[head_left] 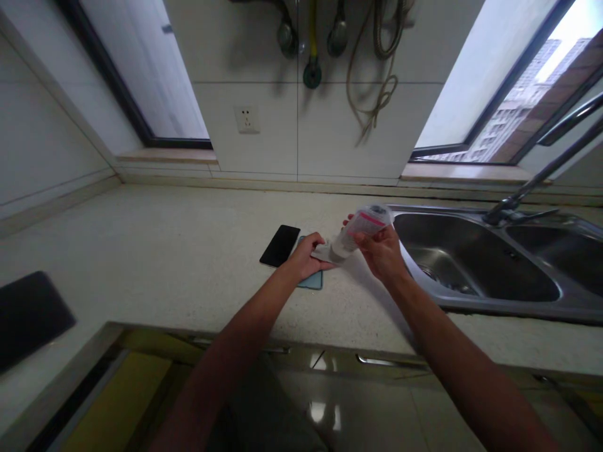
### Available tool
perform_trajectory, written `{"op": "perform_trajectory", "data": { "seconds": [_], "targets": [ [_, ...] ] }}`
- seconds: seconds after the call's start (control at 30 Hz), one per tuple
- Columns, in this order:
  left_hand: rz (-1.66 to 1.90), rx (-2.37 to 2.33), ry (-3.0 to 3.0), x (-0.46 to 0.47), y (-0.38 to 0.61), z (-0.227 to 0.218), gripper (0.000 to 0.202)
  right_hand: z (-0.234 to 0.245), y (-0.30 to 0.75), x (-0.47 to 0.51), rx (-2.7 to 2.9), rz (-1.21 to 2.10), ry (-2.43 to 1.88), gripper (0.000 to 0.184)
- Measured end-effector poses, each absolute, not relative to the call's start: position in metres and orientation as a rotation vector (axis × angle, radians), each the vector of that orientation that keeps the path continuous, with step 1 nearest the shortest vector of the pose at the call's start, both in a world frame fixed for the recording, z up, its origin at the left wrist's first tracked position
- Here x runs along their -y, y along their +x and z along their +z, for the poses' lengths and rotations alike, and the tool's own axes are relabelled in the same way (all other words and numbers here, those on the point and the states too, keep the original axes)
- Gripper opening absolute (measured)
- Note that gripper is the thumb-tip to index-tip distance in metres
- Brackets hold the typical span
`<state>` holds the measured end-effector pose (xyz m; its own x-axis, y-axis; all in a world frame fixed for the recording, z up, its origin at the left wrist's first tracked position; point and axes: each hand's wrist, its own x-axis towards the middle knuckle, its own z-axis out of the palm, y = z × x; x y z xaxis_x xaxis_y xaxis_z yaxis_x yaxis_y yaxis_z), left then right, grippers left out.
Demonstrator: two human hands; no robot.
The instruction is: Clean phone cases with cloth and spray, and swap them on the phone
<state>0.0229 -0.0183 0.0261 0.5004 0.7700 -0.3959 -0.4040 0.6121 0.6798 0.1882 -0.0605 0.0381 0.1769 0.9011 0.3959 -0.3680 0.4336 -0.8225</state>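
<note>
right hand (382, 254) closed around a clear bottle (360, 227) with pink label, tipped down over the worktop (188, 251) | left hand (306, 254) pinches a white cloth (324, 253) at the bottle mouth, above a blue-grey pad (311, 280) | progress: seems early, black phone (279, 245) beside lies untouched

In the fingers (372, 243): one bottle (360, 230), one white wipe (324, 253); just left of them: one phone (279, 245), one teal pad (311, 281); right: two sink basins (471, 267).

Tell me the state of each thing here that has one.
bottle: tilted, lower end at the white cloth, gripped by right hand.
white cloth: pinched by left hand, over a blue pad.
phone: flat on counter, screen dark.
wall socket: nothing plugged in.
tap: no water seen running.
</note>
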Motion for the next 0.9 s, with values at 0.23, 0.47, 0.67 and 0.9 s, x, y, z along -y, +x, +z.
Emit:
{"op": "perform_trajectory", "data": {
  "seconds": [0.23,0.47,0.67,0.9],
  "targets": [
    [0.736,-0.698,0.519,0.02,0.024,0.027,0.015,0.035,0.183,0.072,1.185,0.827,-0.614,0.05],
    [0.716,-0.73,0.573,0.022,0.025,0.026,0.018,0.029,0.183,0.069,1.206,0.818,-0.68,0.049],
    [0.711,-0.754,0.598,0.024,0.027,0.026,0.016,0.035,0.184,0.069,1.153,0.7,-0.61,0.055],
    [0.717,-0.608,0.581,0.026,0.029,0.021,0.015,0.027,0.182,0.06,1.149,0.723,-0.707,0.047]
  ]
}}
